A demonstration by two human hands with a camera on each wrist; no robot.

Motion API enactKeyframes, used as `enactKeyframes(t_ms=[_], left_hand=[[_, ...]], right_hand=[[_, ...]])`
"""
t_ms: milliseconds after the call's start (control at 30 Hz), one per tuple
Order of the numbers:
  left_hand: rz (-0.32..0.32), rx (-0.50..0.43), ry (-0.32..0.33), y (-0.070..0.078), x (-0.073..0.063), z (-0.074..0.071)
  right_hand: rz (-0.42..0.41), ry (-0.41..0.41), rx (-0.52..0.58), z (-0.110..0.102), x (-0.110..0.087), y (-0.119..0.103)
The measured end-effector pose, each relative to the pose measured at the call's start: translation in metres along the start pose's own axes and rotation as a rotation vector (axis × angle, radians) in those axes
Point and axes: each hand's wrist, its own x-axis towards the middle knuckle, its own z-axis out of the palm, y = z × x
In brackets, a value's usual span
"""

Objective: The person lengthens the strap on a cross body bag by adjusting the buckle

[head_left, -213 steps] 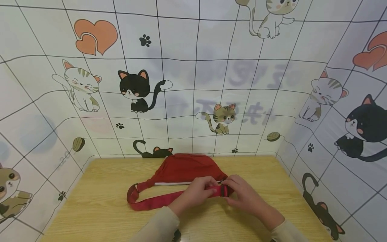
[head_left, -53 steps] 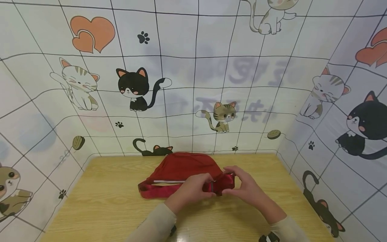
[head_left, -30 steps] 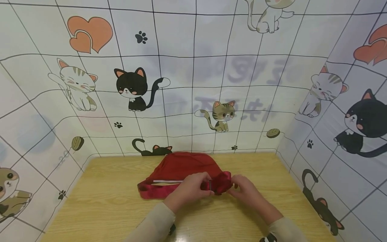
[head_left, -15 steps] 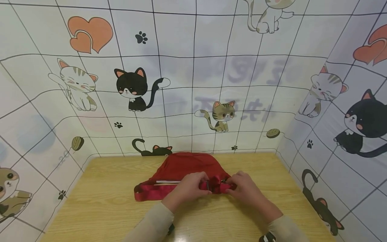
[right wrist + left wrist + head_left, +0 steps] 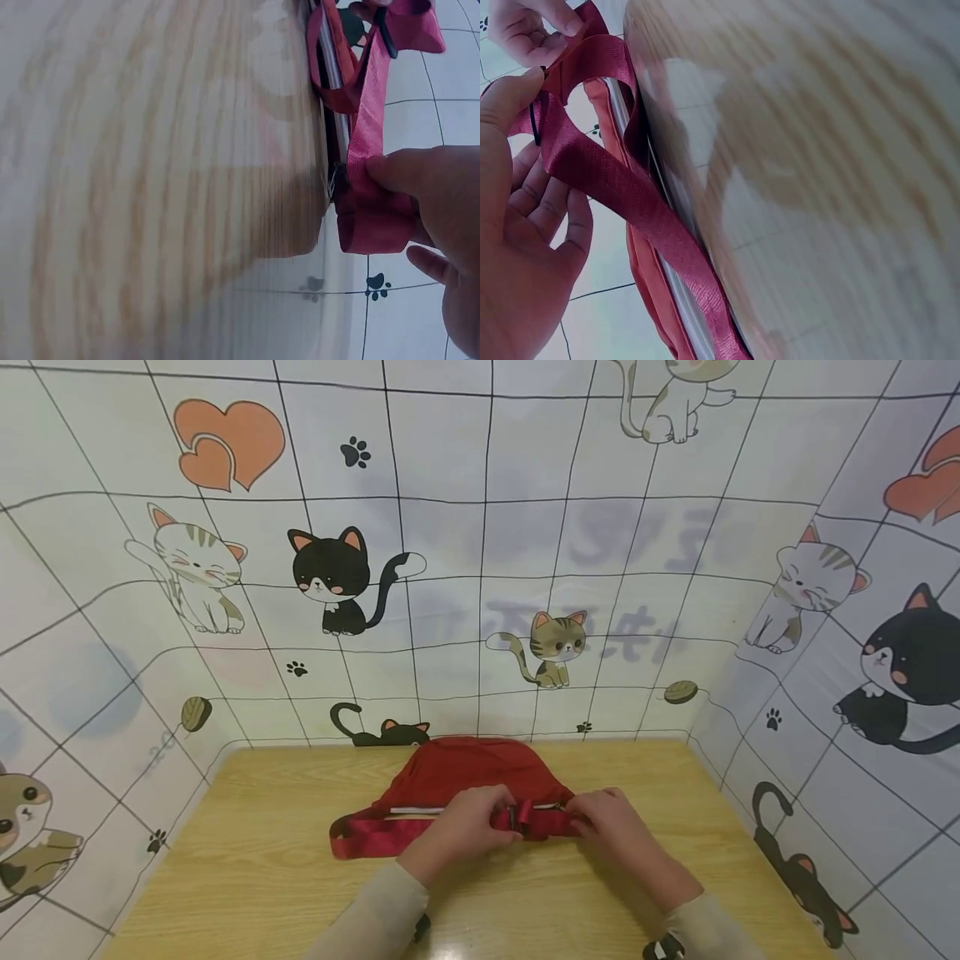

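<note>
A red waist bag [image 5: 472,768] lies at the back of the table, its white zip [image 5: 415,811] along the front edge. Its crimson strap [image 5: 375,839] runs in a loop before it. My left hand [image 5: 457,831] pinches the strap at a black slider buckle [image 5: 535,120], thumb on top and the other fingers behind. Just right of the buckle, a small loop of strap stands up. At the bag's right end my right hand [image 5: 618,827] pinches the strap; in the right wrist view the thumb [image 5: 390,171] presses on the webbing, which folds over there.
The wooden table [image 5: 247,860] ends at a cloth wall [image 5: 450,568] printed with cats and grid lines, which also rises on both sides. Dark straps show at both cuffs.
The strap's left loop was wider several seconds ago. Since then, webbing bunched up between my hands. In the last second my right hand has moved slightly right, and the bunch has flattened into a small loop.
</note>
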Motion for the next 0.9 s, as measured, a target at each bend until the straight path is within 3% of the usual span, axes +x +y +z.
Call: enactKeyframes(t_ms=[100, 300, 400, 500, 733, 800, 900], left_hand=[[0.012, -0.004, 0.0, 0.001, 0.0, -0.001], [0.016, -0.022, -0.014, 0.002, 0.002, 0.001], [0.02, -0.022, -0.012, 0.002, 0.002, 0.0], [0.013, -0.021, -0.006, 0.001, 0.0, -0.003], [-0.028, -0.01, 0.003, -0.003, -0.004, -0.009], [-0.027, -0.01, 0.002, -0.004, -0.004, -0.009], [-0.018, -0.016, -0.002, -0.005, -0.003, -0.008]], right_hand=[[0.003, -0.014, 0.037, 0.003, 0.003, -0.007], [0.06, -0.08, 0.34, 0.008, 0.013, -0.025], [0.086, -0.081, 0.406, 0.009, 0.015, -0.026], [0.096, -0.061, 0.36, 0.008, 0.013, -0.02], [0.096, 0.001, 0.073, -0.002, 0.006, -0.002], [0.104, -0.006, 0.062, -0.004, 0.005, 0.0], [0.122, -0.043, 0.146, -0.003, 0.004, -0.001]])
